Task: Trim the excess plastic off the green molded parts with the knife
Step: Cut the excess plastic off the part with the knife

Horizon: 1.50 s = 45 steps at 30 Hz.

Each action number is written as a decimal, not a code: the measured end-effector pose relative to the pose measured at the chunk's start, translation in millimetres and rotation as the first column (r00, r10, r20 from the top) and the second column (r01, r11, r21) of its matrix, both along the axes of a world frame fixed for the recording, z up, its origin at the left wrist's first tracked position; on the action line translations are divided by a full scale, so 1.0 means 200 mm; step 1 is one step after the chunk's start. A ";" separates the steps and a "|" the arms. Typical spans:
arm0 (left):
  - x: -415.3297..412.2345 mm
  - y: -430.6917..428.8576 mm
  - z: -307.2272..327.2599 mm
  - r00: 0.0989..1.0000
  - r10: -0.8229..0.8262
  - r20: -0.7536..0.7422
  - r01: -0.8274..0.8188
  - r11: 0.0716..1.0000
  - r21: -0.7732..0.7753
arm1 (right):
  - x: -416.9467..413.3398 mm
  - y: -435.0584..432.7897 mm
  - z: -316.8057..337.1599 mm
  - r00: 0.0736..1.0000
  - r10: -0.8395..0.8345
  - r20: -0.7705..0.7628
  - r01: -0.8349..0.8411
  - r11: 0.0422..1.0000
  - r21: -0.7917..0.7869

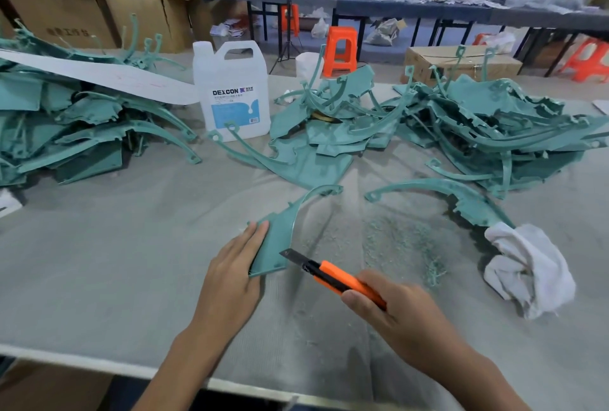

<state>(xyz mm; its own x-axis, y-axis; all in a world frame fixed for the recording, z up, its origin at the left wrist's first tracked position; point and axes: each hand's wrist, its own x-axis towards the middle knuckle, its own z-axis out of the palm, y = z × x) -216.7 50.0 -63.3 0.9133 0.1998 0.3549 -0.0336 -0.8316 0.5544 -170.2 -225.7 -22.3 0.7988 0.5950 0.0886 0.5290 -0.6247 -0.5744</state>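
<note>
A green molded part (275, 242) is pressed onto the tabletop (115, 262) by the straight fingers of the left hand (230, 282). An orange knife (342, 279) is gripped in the right hand (398, 315), its blade aimed at 10 o'clock, tip at the part's right edge. Green shavings (402, 246) are seen at 2 o'clock, a white rag (527, 272) at 3 o'clock

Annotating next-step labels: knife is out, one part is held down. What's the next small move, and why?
Probably draw the blade along the right edge of the green part to trim it. The right hand grips the knife with its extended blade tip at that edge, and the left hand presses flat on the part, steadying it. Shavings lie just to its right.
</note>
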 end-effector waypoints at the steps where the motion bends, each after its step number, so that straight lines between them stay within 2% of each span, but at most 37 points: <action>1: 0.00 0.00 0.00 1.000 0.004 0.000 -0.004 1.000 -0.015 | 0.00 0.00 0.00 1.000 0.009 0.030 -0.008 1.000 -0.024; 5: -0.02 0.01 -0.02 0.999 -0.045 -0.008 0.045 0.999 0.016 | 0.08 0.03 0.04 0.982 -0.059 0.177 0.082 0.989 -0.121; 14: -0.02 0.01 -0.04 0.999 -0.033 -0.019 0.034 0.998 0.045 | 0.51 0.16 0.09 0.982 -0.093 0.165 0.123 0.976 -0.181; 16: -0.02 0.01 -0.04 0.999 -0.029 -0.024 0.030 0.999 0.040 | 0.64 0.14 0.09 0.980 -0.148 0.135 0.180 0.947 -0.267; 19: -0.02 0.01 -0.04 0.998 -0.046 -0.035 0.047 0.998 0.036 | 0.81 0.07 0.07 0.958 -0.259 0.121 0.285 0.850 -0.443; 22: -0.03 0.01 -0.04 0.998 -0.049 -0.026 0.049 0.999 0.017 | 0.87 0.02 0.06 0.945 -0.305 0.121 0.323 0.805 -0.498; 24: -0.03 0.01 -0.04 0.999 -0.042 -0.025 0.042 0.999 0.010 | 0.84 0.03 0.05 0.926 -0.319 0.202 0.377 0.808 -0.453; 25: -0.03 0.01 -0.04 0.999 -0.038 -0.020 0.038 0.999 0.001 | 0.80 0.05 0.05 0.910 -0.349 0.224 0.412 0.828 -0.382; 27: -0.03 0.00 -0.03 0.999 -0.036 0.004 0.036 0.999 -0.026 | 0.66 0.08 0.02 0.902 -0.412 0.131 0.429 0.891 -0.152; 29: -0.03 0.00 -0.04 0.999 -0.035 0.037 0.037 0.997 -0.065 | 0.46 0.13 -0.01 0.936 -0.351 -0.018 0.351 0.935 0.050; 33: -0.01 0.02 -0.05 0.997 0.021 0.070 -0.006 0.979 -0.204 | 0.07 0.22 -0.09 0.982 -0.171 -0.078 0.185 0.952 0.242; 36: -0.01 0.03 -0.07 0.997 0.033 0.071 -0.011 0.957 -0.291 | -0.06 0.27 -0.10 0.995 -0.063 -0.072 0.078 0.970 0.232; 38: -0.01 0.04 -0.07 0.997 0.041 0.061 -0.018 0.939 -0.343 | -0.07 0.29 -0.08 0.998 -0.055 -0.018 0.057 0.981 0.183; 41: -0.01 0.05 -0.07 0.995 0.050 0.085 -0.014 0.925 -0.380 | 0.02 0.33 -0.03 0.991 -0.114 0.070 0.104 0.986 0.131; 45: 0.00 0.04 -0.07 0.997 0.044 0.068 -0.017 0.937 -0.350 | 0.31 0.37 0.00 0.968 -0.216 0.129 0.211 0.976 0.051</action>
